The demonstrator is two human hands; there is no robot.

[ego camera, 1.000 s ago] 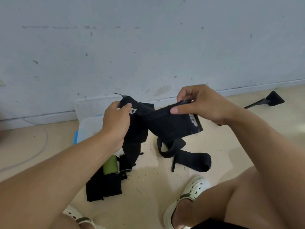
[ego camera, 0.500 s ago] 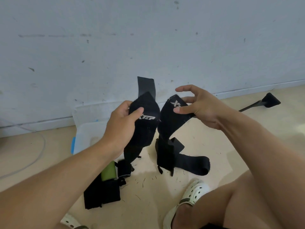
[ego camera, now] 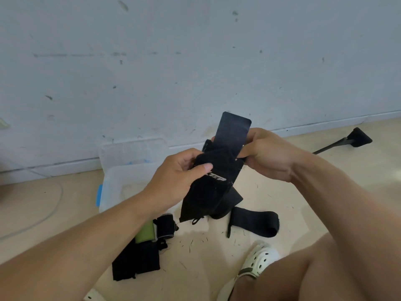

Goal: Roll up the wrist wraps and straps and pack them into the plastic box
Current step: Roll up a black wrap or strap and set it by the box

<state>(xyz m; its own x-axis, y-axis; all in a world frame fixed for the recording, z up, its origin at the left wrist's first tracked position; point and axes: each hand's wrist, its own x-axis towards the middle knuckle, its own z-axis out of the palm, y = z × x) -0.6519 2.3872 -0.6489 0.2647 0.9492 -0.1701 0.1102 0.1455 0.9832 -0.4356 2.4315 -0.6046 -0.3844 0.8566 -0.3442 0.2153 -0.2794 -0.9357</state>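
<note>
I hold a black wrist wrap (ego camera: 213, 192) with a white logo in mid-air above the floor. My left hand (ego camera: 180, 177) grips its folded upper part, thumb on the front. My right hand (ego camera: 269, 155) pinches the wrap's stiff flat tab (ego camera: 233, 131), which stands upright. The wrap's lower end hangs down. A clear plastic box (ego camera: 121, 181) with a blue latch sits open on the floor behind my left hand. More black straps (ego camera: 138, 261) and a green roll (ego camera: 145, 232) lie by my left forearm. Another black strap (ego camera: 256, 222) lies on the floor to the right.
A grey wall stands close behind the box. A black tool with a long handle (ego camera: 351, 140) lies at the far right. A white cable (ego camera: 52, 205) curves on the floor at left. My white shoe (ego camera: 258, 261) and bare knee fill the lower right.
My hands came together, bringing the two halves of the wrap into one bundle. My right hand moved left and took hold of the upright tab.
</note>
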